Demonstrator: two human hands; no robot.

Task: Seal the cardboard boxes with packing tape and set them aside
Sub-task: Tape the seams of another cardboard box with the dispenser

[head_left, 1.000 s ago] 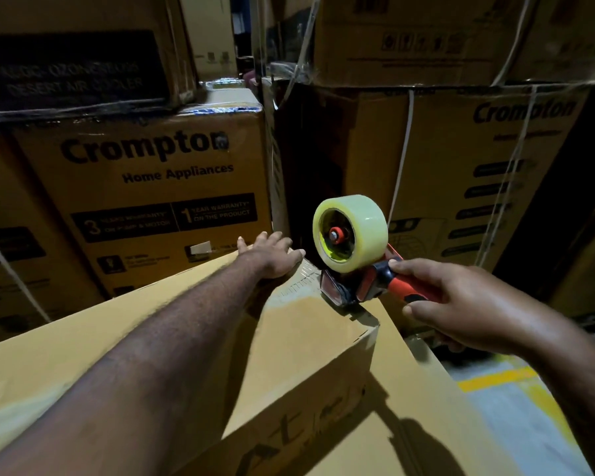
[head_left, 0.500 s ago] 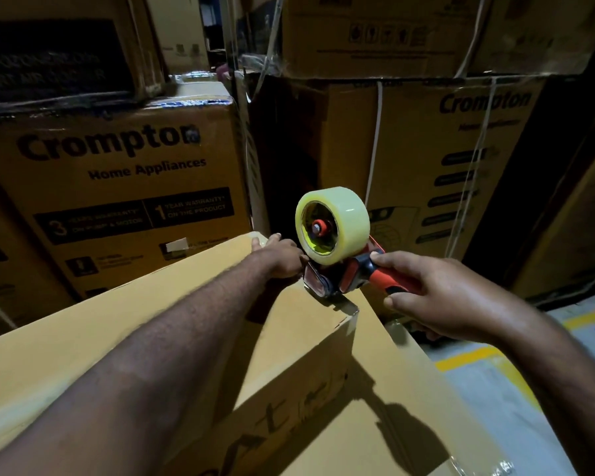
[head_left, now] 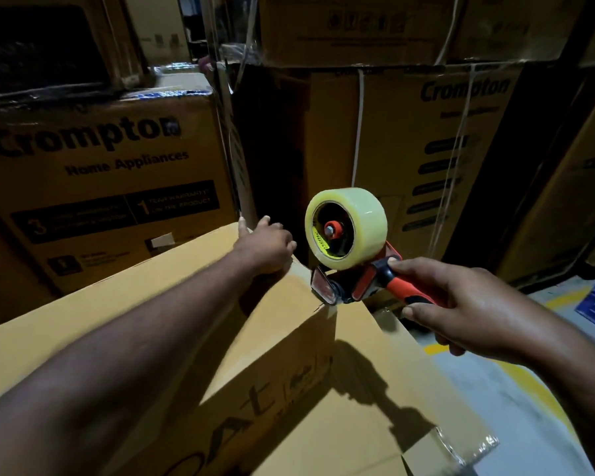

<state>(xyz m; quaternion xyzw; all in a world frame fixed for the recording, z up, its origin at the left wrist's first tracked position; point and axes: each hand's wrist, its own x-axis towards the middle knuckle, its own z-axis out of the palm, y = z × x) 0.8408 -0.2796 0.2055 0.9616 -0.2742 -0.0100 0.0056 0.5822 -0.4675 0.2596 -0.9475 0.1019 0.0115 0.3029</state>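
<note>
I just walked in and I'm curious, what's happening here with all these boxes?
A person is taping a cardboard box shut. Their right hand grips the red handle of a tape dispenser, whose front end sits at the far top edge of the box. Their left hand rests on the box's far corner, steadying it. Big printed boxes are stacked behind.
</note>
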